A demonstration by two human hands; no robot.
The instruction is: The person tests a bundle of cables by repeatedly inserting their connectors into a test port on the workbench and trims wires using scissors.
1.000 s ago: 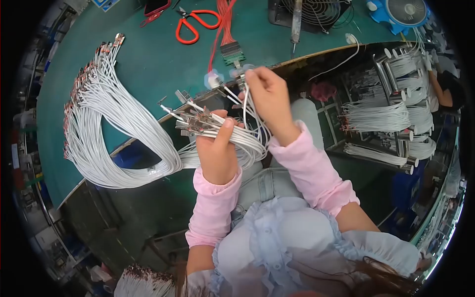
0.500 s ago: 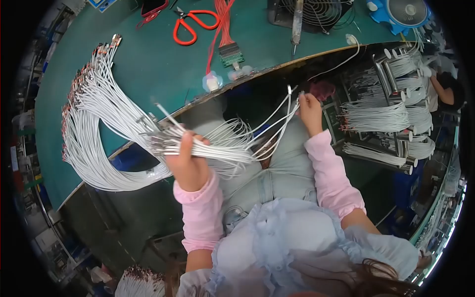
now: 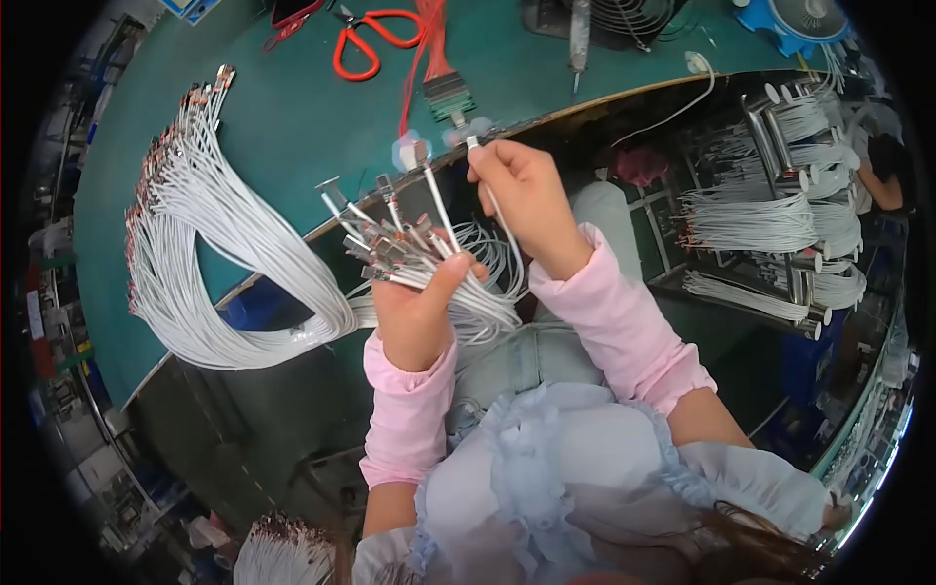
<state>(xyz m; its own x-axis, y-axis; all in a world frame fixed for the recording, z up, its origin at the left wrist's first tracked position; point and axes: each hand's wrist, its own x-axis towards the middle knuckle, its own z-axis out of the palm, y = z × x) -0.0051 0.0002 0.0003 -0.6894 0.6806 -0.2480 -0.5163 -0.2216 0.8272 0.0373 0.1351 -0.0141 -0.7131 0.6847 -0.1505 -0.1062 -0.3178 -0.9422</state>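
My left hand is closed around a bunch of white cables, with their metal plug ends fanned out above the thumb. One cable stands up from the bunch, its plug close to a whitish lump at the table edge. Between thumb and fingers, my right hand pinches the plug end of a single white cable. That plug is just below a small green circuit board with red wires; whether they touch I cannot tell.
A large looped bundle of white cables lies on the green table at left. Red-handled scissors, a soldering iron and a fan are farther back. At right, a metal rack holds more cables.
My right hand has moved left and up from beside the lap to the table edge, with a cable plug. My left hand has shifted slightly right, and the plug ends now point upward.
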